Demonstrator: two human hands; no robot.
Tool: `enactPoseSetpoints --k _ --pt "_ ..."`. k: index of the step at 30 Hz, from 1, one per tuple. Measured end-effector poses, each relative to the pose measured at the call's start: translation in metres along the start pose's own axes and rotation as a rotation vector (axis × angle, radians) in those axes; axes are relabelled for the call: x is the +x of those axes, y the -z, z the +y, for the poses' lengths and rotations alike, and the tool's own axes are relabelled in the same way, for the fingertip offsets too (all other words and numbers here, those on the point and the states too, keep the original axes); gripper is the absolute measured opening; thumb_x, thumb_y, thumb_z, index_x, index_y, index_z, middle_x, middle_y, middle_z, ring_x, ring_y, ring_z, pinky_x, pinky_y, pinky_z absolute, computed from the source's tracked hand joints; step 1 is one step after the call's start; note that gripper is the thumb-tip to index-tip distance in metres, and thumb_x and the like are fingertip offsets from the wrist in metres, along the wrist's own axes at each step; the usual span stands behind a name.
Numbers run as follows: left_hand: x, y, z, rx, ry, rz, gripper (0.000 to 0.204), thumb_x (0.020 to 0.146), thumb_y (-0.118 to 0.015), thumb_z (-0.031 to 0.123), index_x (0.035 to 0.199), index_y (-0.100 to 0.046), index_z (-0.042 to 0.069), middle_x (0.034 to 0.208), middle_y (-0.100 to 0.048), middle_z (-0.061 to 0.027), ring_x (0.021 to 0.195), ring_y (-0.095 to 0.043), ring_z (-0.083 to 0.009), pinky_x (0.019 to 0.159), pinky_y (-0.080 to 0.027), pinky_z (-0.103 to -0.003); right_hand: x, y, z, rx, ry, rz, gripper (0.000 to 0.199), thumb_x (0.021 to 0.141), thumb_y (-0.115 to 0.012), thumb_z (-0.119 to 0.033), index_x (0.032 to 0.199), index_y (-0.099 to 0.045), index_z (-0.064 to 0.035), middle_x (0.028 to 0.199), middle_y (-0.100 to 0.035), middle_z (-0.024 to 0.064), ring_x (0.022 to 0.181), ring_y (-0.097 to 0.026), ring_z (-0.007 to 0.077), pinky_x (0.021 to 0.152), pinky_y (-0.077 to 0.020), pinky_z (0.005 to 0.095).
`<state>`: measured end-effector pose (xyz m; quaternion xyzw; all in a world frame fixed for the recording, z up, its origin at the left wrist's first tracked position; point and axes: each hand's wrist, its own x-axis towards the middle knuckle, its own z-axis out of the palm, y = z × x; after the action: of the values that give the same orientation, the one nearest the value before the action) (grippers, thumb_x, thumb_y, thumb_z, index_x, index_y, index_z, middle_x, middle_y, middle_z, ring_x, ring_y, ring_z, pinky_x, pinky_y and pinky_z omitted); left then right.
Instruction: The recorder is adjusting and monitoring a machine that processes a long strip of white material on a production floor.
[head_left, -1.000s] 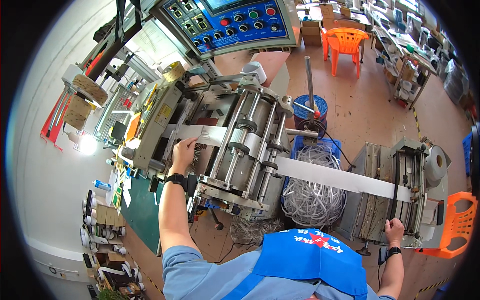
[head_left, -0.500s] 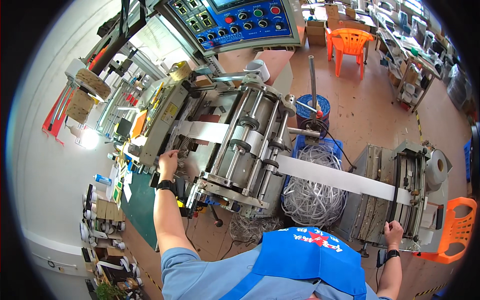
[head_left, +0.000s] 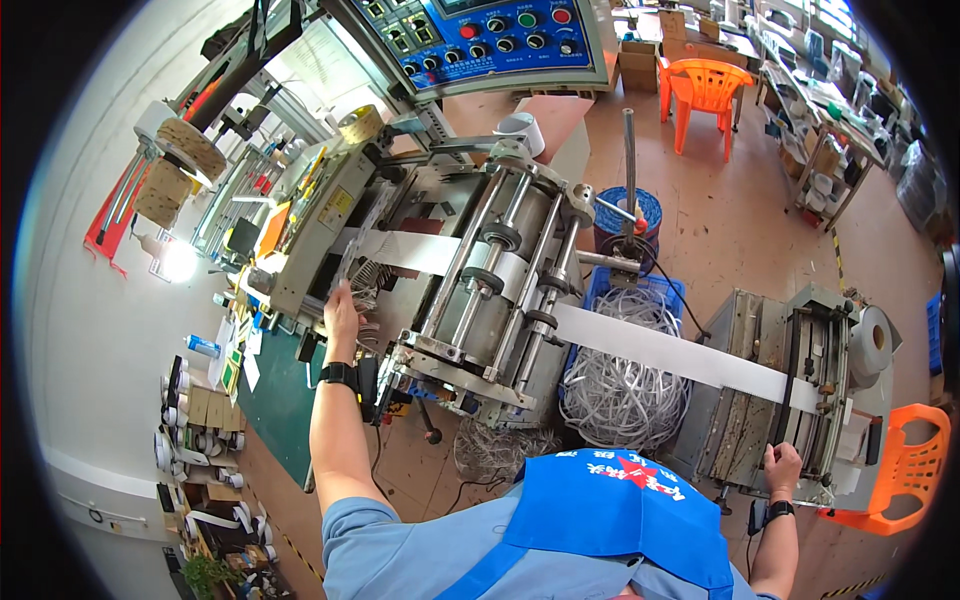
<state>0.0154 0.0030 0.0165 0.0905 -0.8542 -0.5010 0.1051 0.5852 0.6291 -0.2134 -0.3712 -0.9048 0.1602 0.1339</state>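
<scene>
My left hand (head_left: 342, 318), a dark watch on its wrist, reaches over the near left edge of the roller machine (head_left: 490, 265). Its fingers stretch toward a stack of small cut pieces (head_left: 368, 285) on the machine's bed; the fingertips are blurred, and I cannot tell whether they touch it. At the near edge of the feeding unit (head_left: 745, 390) on the right, my right hand (head_left: 781, 468) has its fingers curled, their grip hidden. A white paper strip (head_left: 650, 345) runs from this unit into the rollers. A white paper roll (head_left: 868, 342) stands at the unit's far right.
Beneath the strip, a blue crate (head_left: 668, 285) overflows with tangled waste strips (head_left: 625, 400). A control panel (head_left: 490, 45) rises at the back. Orange chairs (head_left: 705, 85) stand behind and at the right. Several rolls lie at the lower left, by a green table (head_left: 275, 420).
My left hand has moved slightly farther in along the bed, its fingers reaching to the cut pieces. My right hand keeps its place at the feeding unit.
</scene>
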Motion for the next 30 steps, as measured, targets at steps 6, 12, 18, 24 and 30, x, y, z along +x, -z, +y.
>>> enactPoseSetpoints --k 6,12,18,24,30 --pt "-0.015 0.005 -0.005 0.033 -0.038 -0.137 0.056 0.095 -0.060 0.031 0.142 -0.042 0.007 0.079 -0.063 -0.0041 0.056 -0.055 -0.0107 0.046 -0.044 -0.024 0.000 0.000 0.002 -0.007 -0.004 -0.002 0.027 0.082 -0.067 -0.019 0.068 -0.053 -0.0019 0.066 -0.055 0.0140 0.061 -0.056 0.0313 0.059 -0.0446 0.0414" --pt "-0.028 0.009 -0.017 0.031 -0.215 -0.128 0.054 0.090 -0.068 0.024 0.134 -0.045 0.003 0.075 -0.062 -0.0031 0.058 -0.054 -0.0066 0.048 -0.042 -0.022 -0.001 -0.002 0.003 0.023 0.027 0.002 0.027 0.084 -0.066 -0.019 0.068 -0.053 -0.0016 0.066 -0.055 0.0143 0.061 -0.056 0.0316 0.058 -0.0443 0.0410" --pt "-0.065 0.033 -0.031 0.090 -0.115 -0.241 0.037 0.088 -0.070 0.020 0.114 -0.052 0.000 0.075 -0.061 -0.0022 0.061 -0.053 -0.0067 0.053 -0.042 -0.023 0.001 -0.002 0.003 0.019 -0.033 0.001 0.027 0.085 -0.066 -0.020 0.069 -0.054 -0.0020 0.067 -0.055 0.0142 0.061 -0.056 0.0317 0.059 -0.0446 0.0410" --pt "-0.102 0.043 -0.025 0.032 0.008 -0.291 0.029 0.091 -0.068 0.019 0.109 -0.053 0.002 0.071 -0.055 0.0016 0.057 -0.045 -0.0058 0.051 -0.038 -0.023 0.003 0.007 -0.010 0.067 -0.018 0.039 0.024 0.086 -0.066 -0.025 0.074 -0.061 -0.0036 0.068 -0.058 0.0150 0.061 -0.056 0.0315 0.058 -0.0440 0.0403" --pt "-0.110 0.051 -0.003 0.667 -0.019 -0.357 0.036 0.090 -0.068 0.026 0.112 -0.057 -0.001 0.078 -0.064 -0.0093 0.066 -0.061 -0.0158 0.059 -0.047 -0.030 0.014 -0.015 -0.065 0.317 0.009 0.054 0.019 0.085 -0.068 -0.019 0.077 -0.066 -0.0014 0.065 -0.059 0.0109 0.057 -0.057 0.0203 0.056 -0.0466 0.0322"
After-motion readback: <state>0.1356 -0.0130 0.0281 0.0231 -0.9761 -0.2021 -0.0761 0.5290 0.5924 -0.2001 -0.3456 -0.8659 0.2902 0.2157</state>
